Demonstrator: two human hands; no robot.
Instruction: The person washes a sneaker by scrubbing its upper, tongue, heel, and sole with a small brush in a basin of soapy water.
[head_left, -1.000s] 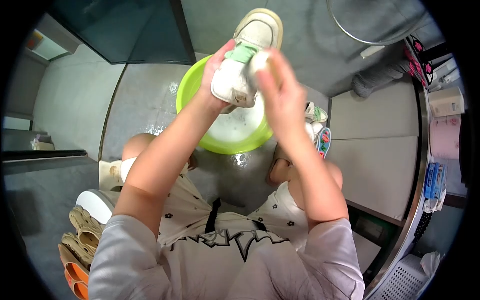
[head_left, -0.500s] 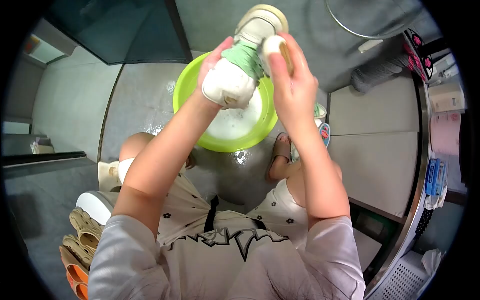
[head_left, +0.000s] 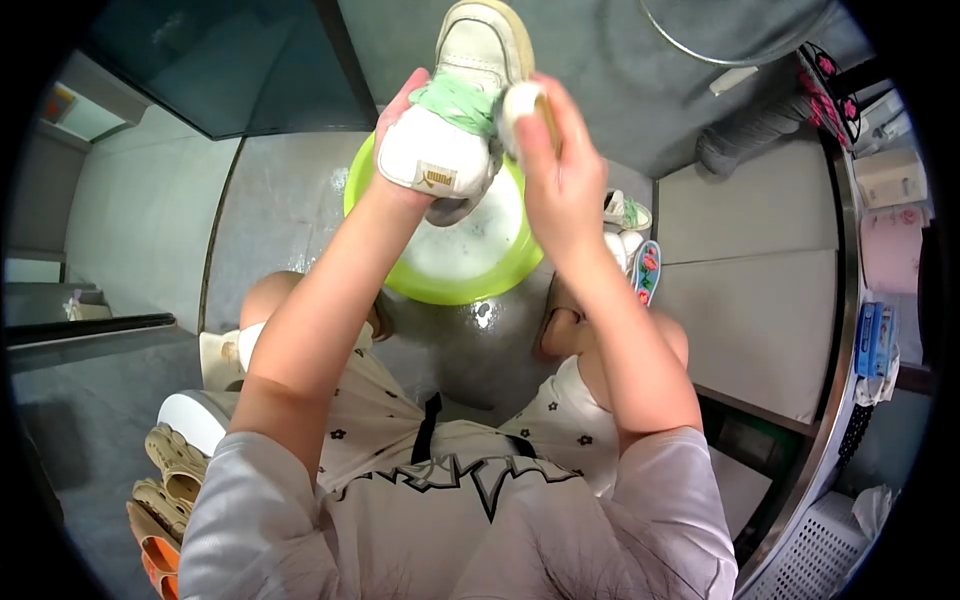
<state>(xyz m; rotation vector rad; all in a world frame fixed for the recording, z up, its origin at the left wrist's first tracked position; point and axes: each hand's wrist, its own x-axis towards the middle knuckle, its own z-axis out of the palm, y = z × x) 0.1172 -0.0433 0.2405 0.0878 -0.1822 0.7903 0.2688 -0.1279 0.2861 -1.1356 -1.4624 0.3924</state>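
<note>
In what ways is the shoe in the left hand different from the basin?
The shoe is mostly white; the basin is bright yellow-green. The left hand holds the shoe up, while the basin rests on the floor. The basin is wider than the shoe and contains white suds. Both show green: the shoe only around its laces.

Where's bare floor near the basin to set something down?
Free: the grey tile between the dark threshold strip and the green basin; also the floor between the basin's near rim and the shorts. Crowded: right of the basin, with a second sneaker, floral slipper and right foot; above it, the Puma sneaker and brush; lower left, clogs.
</note>
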